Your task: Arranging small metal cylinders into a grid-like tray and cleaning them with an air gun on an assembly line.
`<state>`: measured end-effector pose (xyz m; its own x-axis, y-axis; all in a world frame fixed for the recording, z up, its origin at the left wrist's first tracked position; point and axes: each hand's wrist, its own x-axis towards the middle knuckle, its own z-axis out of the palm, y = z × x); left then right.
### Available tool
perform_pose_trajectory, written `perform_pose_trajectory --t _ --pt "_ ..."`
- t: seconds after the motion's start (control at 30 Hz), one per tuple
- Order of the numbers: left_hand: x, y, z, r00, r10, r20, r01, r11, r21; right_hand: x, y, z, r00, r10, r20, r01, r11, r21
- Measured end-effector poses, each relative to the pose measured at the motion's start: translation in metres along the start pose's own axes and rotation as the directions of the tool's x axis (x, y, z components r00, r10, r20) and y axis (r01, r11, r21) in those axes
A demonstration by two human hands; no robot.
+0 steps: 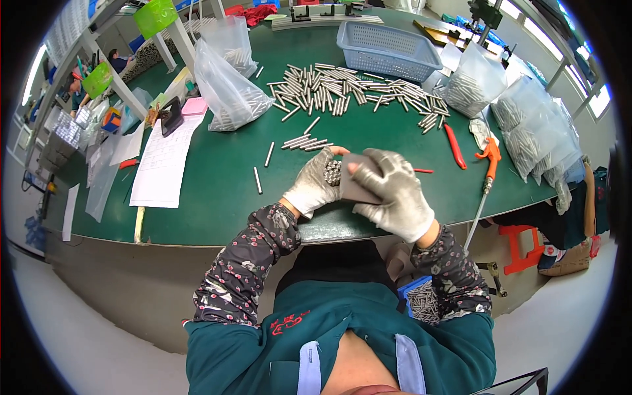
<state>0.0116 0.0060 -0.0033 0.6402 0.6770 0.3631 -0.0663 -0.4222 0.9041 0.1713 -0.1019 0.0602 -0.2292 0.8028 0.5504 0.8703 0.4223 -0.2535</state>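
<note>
Close to the table's near edge, my left hand (pixel 311 187), in a white fingerless glove, is closed around a bundle of metal pins (pixel 332 172) with their round ends showing. My right hand (pixel 399 197), gloved the same way, grips a flat grey-brown pad (pixel 357 179). The pad stands beside the pin ends; whether it touches them I cannot tell. Just beyond my hands lies a small row of loose pins (pixel 307 142), with single pins to its left. A large heap of pins (pixel 329 90) spreads across the middle of the green table (pixel 224 197).
Behind the heap sits a blue plastic basket (pixel 388 54). Bags of pins stand left (pixel 230 99) and right (pixel 469 85). Red-handled pliers (pixel 454 146) and an orange air gun (pixel 489 158) lie to the right; a paper sheet (pixel 164 164) lies left. Below is a blue bin (pixel 421 299) of pins.
</note>
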Motion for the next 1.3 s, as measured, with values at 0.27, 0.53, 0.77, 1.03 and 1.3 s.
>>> perform_pose_trajectory --t 0.27,0.53,0.77,1.03,1.3 --pt "0.002 -0.005 0.001 0.998 0.046 -0.037 -0.042 0.994 0.099 0.006 -0.004 -0.004 1.000 0.022 -0.006 -0.022 0.992 -0.124" --pt "-0.001 -0.009 0.002 0.999 0.004 -0.052 -0.001 0.999 0.050 0.013 -0.008 -0.002 0.996 -0.082 0.020 0.084 0.994 -0.074" --pt "0.002 -0.008 0.001 0.988 0.127 -0.089 -0.110 0.978 0.178 0.020 -0.005 -0.009 0.997 -0.078 0.006 0.079 0.990 -0.118" --pt "-0.001 -0.013 -0.006 0.996 0.062 0.060 -0.071 0.983 0.170 0.020 -0.011 -0.007 0.995 -0.100 0.010 0.101 0.994 -0.034" --pt "-0.001 -0.017 -0.003 0.997 0.081 -0.004 -0.078 0.977 0.200 0.026 -0.014 0.006 0.996 -0.062 0.067 0.070 0.991 -0.118"
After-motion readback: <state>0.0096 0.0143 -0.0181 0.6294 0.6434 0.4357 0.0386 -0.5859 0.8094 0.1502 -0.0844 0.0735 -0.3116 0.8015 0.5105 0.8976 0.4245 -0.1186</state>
